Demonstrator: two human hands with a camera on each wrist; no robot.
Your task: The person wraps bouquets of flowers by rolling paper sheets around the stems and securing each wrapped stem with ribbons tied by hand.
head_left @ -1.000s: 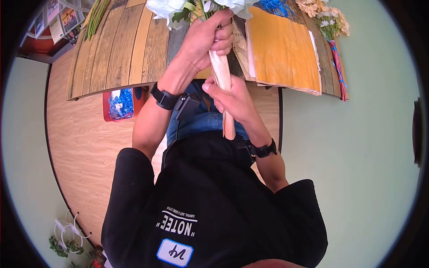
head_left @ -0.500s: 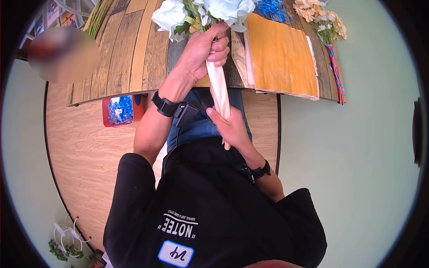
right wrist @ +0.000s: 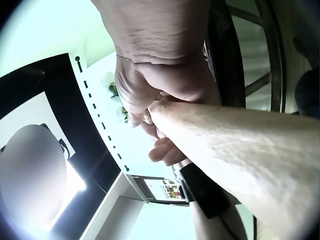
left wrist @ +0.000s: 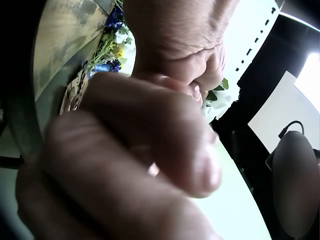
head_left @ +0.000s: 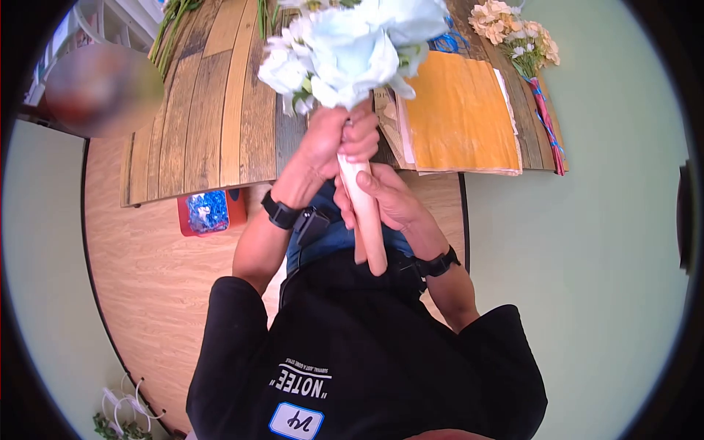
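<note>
Pale blue and white flowers (head_left: pixel 352 55) lean over the table edge, with their stems in a cream wrap (head_left: pixel 361 194) that points toward the body. My left hand (head_left: pixel 323 139) grips the wrap just below the blooms. Lower down, my right hand (head_left: pixel 396 202) holds it, thumb on one side and fingers on the other. Below the right hand the wrap shows two loose ends. In the left wrist view, right-hand fingers (left wrist: pixel 150 125) loom blurred before my left hand (left wrist: pixel 180 55). The right wrist view has the wrap (right wrist: pixel 240 145) extending from my right hand (right wrist: pixel 160 65).
Orange paper (head_left: pixel 462 114) lies on the plank table (head_left: pixel 205 125) over other sheets. Blue strands (head_left: pixel 449 40) sit behind it. A peach and white bouquet (head_left: pixel 532 51) rests at the right edge, green stems (head_left: pixel 169 44) at the left. Below stands a red bin (head_left: pixel 235 209).
The flowers and my left hand have come down toward the body. My right hand has shifted up the wrap, closer to the left, and more of the wrap shows below it.
</note>
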